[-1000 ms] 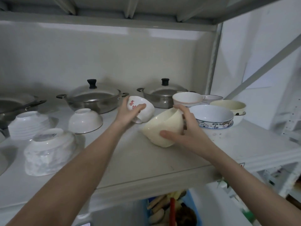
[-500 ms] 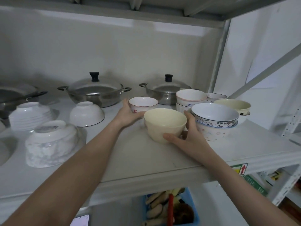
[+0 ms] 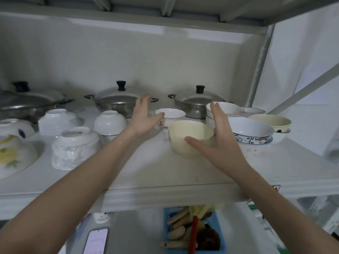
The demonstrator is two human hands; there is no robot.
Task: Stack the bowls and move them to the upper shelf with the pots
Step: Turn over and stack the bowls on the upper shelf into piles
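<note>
Far left, upturned bowls are sitting rim-down on the shelf (image 3: pixel 183 173): a flowered bowl (image 3: pixel 12 158), a ribbed stack (image 3: pixel 57 121), a marbled bowl (image 3: pixel 76 147) and a plain white bowl (image 3: pixel 110 122); I am reading the inverted ones as not yet stacked, though I cannot be sure.

My left hand (image 3: pixel 145 116) is hovering with fingers (image 3: pixel 142 101) spread wide, gripping nothing; it is sitting just beside the small red-lettered bowl (image 3: pixel 169 116), which is standing upright on the shelf in front of the pots; looks to me like a release, bowl parked near the middle pot (image 3: pixel 119 103).

The cream bowl (image 3: pixel 190 137) is standing upright at mid-shelf; my right hand (image 3: pixel 220 142) is cupping its right side loosely, fingers splayed, thumb touching the wall, not clamping; I am judging this as steadying or letting go.

Further right, upright bowls are clustering: a blue-patterned bowl (image 3: pixel 251 131) nested on another, a pink-rimmed bowl (image 3: pixel 224 109) on a white one, a cream-and-black bowl (image 3: pixel 271 122); the second lidded pot (image 3: pixel 196 105) is standing behind them.

The shelf is pale, smooth, faintly speckled at right; grey metal racking overhead, white wall behind, dim light; below, a blue basket (image 3: pixel 194 233) of utensils and a phone (image 3: pixel 95 241) are showing.
</note>
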